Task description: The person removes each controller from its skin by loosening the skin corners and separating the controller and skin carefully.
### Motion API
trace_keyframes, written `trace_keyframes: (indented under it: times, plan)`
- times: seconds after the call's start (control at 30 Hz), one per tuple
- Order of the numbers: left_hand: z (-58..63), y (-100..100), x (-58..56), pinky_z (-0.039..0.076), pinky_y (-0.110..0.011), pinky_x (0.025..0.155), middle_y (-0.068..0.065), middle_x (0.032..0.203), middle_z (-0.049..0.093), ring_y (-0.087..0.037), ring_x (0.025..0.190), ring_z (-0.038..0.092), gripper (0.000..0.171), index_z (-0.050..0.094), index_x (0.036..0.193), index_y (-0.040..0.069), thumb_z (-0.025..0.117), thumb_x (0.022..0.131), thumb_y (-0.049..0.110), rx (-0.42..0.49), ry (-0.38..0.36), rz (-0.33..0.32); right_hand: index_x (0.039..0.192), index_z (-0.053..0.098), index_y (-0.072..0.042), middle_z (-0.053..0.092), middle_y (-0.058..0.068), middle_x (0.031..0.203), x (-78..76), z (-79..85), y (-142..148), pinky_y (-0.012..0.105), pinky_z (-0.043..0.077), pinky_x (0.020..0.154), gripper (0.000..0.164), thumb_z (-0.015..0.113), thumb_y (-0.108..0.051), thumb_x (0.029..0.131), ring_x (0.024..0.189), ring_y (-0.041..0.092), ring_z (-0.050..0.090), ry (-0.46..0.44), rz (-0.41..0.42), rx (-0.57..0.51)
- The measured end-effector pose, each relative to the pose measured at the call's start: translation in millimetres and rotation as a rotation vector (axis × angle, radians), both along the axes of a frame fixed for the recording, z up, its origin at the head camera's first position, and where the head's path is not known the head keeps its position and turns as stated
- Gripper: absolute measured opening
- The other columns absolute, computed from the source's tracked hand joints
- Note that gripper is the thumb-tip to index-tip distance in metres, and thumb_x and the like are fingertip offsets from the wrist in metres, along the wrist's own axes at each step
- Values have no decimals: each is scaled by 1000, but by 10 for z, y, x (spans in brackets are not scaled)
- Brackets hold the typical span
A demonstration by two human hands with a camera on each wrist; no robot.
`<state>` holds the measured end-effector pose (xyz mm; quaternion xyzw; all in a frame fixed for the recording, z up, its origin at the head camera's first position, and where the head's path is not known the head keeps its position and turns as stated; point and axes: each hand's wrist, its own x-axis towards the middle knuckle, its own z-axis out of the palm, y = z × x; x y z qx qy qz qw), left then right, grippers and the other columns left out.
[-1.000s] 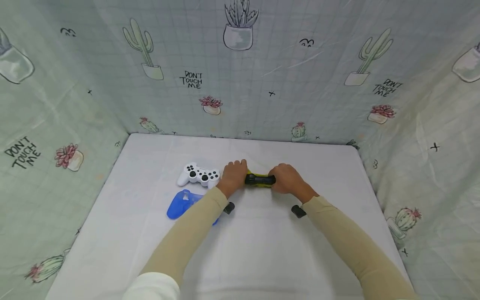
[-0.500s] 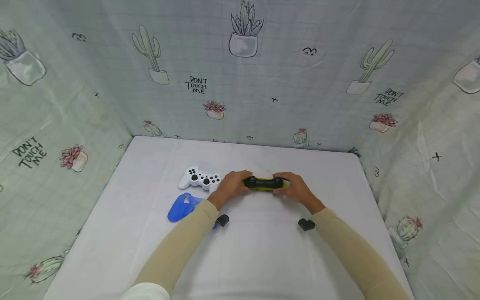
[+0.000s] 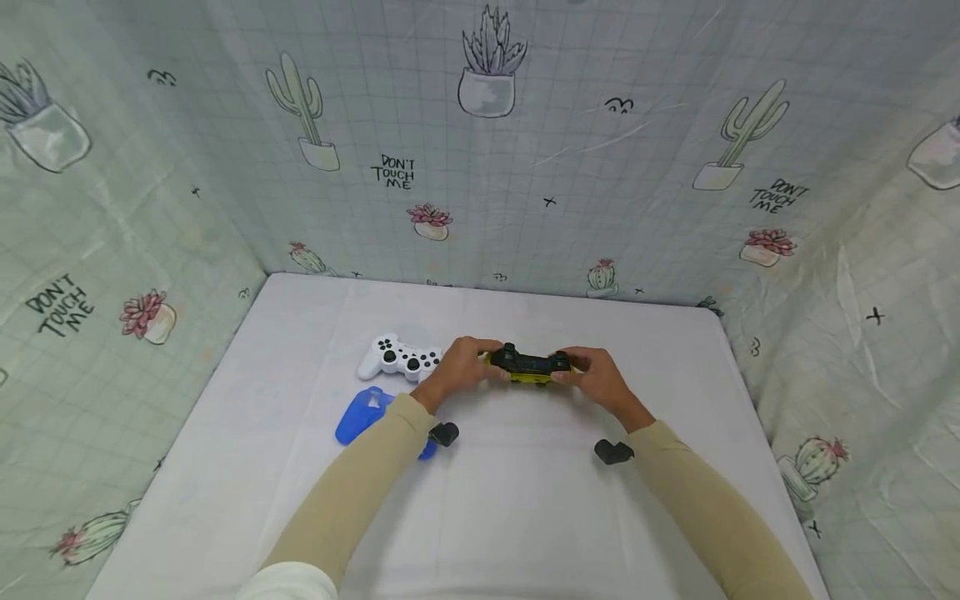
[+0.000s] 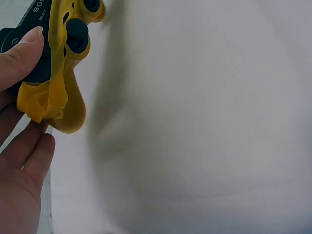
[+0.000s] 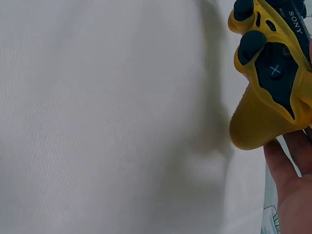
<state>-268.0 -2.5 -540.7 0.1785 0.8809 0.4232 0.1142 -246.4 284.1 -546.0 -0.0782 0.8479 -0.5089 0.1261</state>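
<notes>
A black game controller (image 3: pixel 531 363) hangs between both hands over the table, dressed in a yellow stretchy cover (image 5: pixel 256 119). My left hand (image 3: pixel 465 367) grips one end. In the left wrist view its thumb presses the black face, fingers are behind, and the cover lies folded and bunched by that handle. My right hand (image 3: pixel 602 382) holds the opposite end, its fingers under the handle in the right wrist view. There the yellow rubber frames the button face marked with an X and wraps the handle; both thumbsticks poke through.
A white controller (image 3: pixel 401 357) lies left of my left hand on the white table (image 3: pixel 525 508). In front of it is a blue cover (image 3: pixel 365 414), partly behind my left sleeve. A patterned curtain (image 3: pixel 480 183) encloses the back and sides.
My right hand has shifted right along the controller, uncovering more of its end. The controller has tilted, so more yellow shows along its near side. The head view has moved slightly.
</notes>
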Motion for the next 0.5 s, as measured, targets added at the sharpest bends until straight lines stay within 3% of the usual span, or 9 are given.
trace_keyframes:
  times: [0.1, 0.23, 0.37, 0.5]
  plan:
    - [54, -10, -13, 51, -47, 113, -14, 139, 69, -33, 135, 61, 57, 68, 137, 6, 84, 87, 30, 3, -45, -1, 139, 62, 5, 68, 26, 132, 17, 58, -18, 39, 62, 93, 52, 78, -16, 94, 119, 36, 70, -41, -35, 2]
    - [120, -26, -21, 52, -49, 111, -18, 138, 69, -34, 134, 62, 57, 68, 135, 2, 82, 89, 33, 48, -139, 18, 131, 66, 6, 75, 19, 115, 7, 114, -52, 28, 58, 81, 43, 75, -16, 96, 96, 15, 71, -82, -75, -39]
    - [153, -46, -20, 53, -50, 110, -19, 137, 69, -35, 132, 62, 59, 68, 134, -1, 80, 91, 37, 76, -214, 42, 128, 68, 6, 76, 5, 102, -11, 176, -87, 29, 55, 85, 40, 72, -22, 99, 91, 9, 67, -163, -110, -92]
    - [178, -42, -7, 54, -50, 108, -18, 134, 71, -35, 130, 64, 56, 69, 132, 0, 77, 93, 39, 75, -227, 40, 128, 67, 5, 74, 3, 105, -25, 210, -117, 36, 54, 95, 42, 71, -26, 100, 93, 10, 65, -250, -161, -101]
